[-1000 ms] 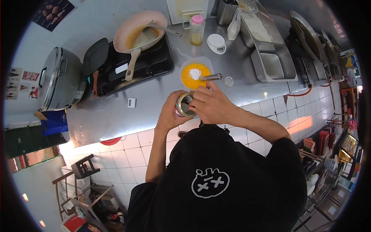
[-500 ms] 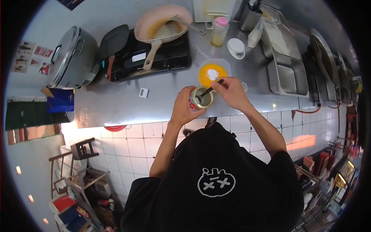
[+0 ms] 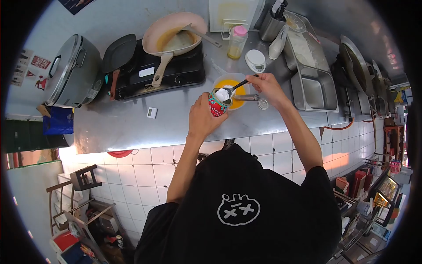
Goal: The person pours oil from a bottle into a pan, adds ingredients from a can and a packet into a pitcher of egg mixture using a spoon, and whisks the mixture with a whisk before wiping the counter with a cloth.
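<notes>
My left hand [image 3: 203, 118] is wrapped round a red and green can [image 3: 217, 106], which is tilted near the bowl. In my right hand [image 3: 267, 86] is the dark handle of a spoon [image 3: 240, 84], pinched between the fingers. White powder [image 3: 223, 94] is heaped on the spoon at the can's mouth. Behind the can sits a pale bowl [image 3: 242, 79] of orange-yellow liquid [image 3: 227, 83], partly hidden by the can and spoon. A metal utensil handle [image 3: 247, 97] sticks out over the bowl's right side. The round lid [image 3: 263, 104] lies on the counter.
A pink pan [image 3: 175, 33] and a black stove [image 3: 189, 66] stand at the back left. A small timer [image 3: 152, 112] lies on the counter [image 3: 114, 132]. Behind the bowl are a pink-lidded jar [image 3: 237, 43] and a white scale [image 3: 255, 60]. Steel trays [image 3: 314, 88] stand right.
My right hand has lifted the spoon from inside the can, bringing up white powder. My left hand has raised the can beside the bowl and tilted it; its red label now shows.
</notes>
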Tool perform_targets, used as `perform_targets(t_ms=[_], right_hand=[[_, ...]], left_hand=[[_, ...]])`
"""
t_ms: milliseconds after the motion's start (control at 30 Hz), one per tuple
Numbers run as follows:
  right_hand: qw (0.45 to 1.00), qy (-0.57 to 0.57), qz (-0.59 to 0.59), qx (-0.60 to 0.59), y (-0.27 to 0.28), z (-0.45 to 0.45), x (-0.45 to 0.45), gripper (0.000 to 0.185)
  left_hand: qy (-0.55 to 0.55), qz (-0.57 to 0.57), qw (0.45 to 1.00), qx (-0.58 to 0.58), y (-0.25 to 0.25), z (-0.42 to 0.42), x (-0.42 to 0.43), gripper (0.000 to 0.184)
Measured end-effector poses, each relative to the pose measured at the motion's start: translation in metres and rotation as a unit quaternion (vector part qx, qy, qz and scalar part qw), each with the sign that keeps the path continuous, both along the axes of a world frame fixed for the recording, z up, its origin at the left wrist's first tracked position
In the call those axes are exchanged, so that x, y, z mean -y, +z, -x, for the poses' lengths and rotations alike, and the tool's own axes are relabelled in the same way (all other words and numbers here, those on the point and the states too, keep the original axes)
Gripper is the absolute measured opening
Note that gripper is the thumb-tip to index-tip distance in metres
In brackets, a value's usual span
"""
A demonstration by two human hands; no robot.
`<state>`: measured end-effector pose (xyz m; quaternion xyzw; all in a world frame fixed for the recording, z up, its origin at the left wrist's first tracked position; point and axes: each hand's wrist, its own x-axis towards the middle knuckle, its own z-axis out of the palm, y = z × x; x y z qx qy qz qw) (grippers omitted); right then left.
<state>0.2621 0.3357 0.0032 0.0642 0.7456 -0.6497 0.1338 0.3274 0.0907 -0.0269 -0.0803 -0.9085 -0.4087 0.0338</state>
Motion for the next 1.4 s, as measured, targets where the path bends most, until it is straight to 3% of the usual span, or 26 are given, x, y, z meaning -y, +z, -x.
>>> perform_targets(t_ms=[233,333,433,533,633,733,833,933,1033,1233,1267,1367,1400], right_hand=[[0.983,-0.071,-0.116,-0.122,-0.036,0.025,-0.029,0.023],[0.963,0.004,-0.183,-0.199,-0.052,0.013,-0.023,0.015],[0.839,0.175,-0.323,-0.400,-0.027,0.000,-0.019,0.012],[0.812,0.214,-0.365,-0.403,-0.020,-0.002,-0.022,0.016],[0.820,0.186,-0.365,-0.399,-0.010,-0.003,-0.024,0.013],[0.871,0.086,-0.322,-0.361,-0.003,-0.004,-0.027,0.012],[0.964,-0.042,-0.107,-0.241,-0.009,-0.006,-0.039,0.014],[0.976,-0.037,-0.004,-0.215,0.024,-0.027,-0.035,0.016],[0.959,0.045,-0.116,-0.254,0.056,-0.054,-0.027,0.017],[0.921,0.093,-0.279,-0.255,0.090,-0.098,-0.053,0.015],[0.921,0.092,-0.293,-0.239,0.084,-0.106,-0.062,0.015],[0.918,0.014,-0.339,-0.203,0.051,-0.121,-0.084,0.015],[0.905,-0.034,-0.369,-0.207,0.027,-0.125,-0.094,0.015]], left_hand=[[0.027,0.010,0.998,0.059,0.002,0.000,0.003,0.063],[0.031,-0.033,0.996,0.073,-0.010,-0.005,0.012,0.062],[0.037,-0.078,0.993,0.074,-0.018,-0.011,0.021,0.060],[0.027,-0.148,0.983,0.103,-0.011,-0.016,0.027,0.061],[0.022,-0.175,0.975,0.133,-0.011,-0.017,0.029,0.060],[0.008,-0.184,0.977,0.111,-0.014,-0.018,0.028,0.060],[-0.014,-0.185,0.981,0.058,-0.008,-0.019,0.024,0.058],[-0.041,-0.196,0.977,0.071,0.008,-0.020,0.016,0.062],[-0.092,-0.215,0.966,0.107,0.031,-0.019,0.000,0.068],[-0.296,-0.248,0.904,0.185,0.033,-0.018,-0.064,0.072],[-0.321,-0.286,0.882,0.193,0.019,-0.018,-0.083,0.074],[-0.339,-0.162,0.926,0.027,-0.039,-0.016,-0.142,0.077],[-0.329,-0.167,0.929,0.039,-0.061,-0.016,-0.166,0.077]])
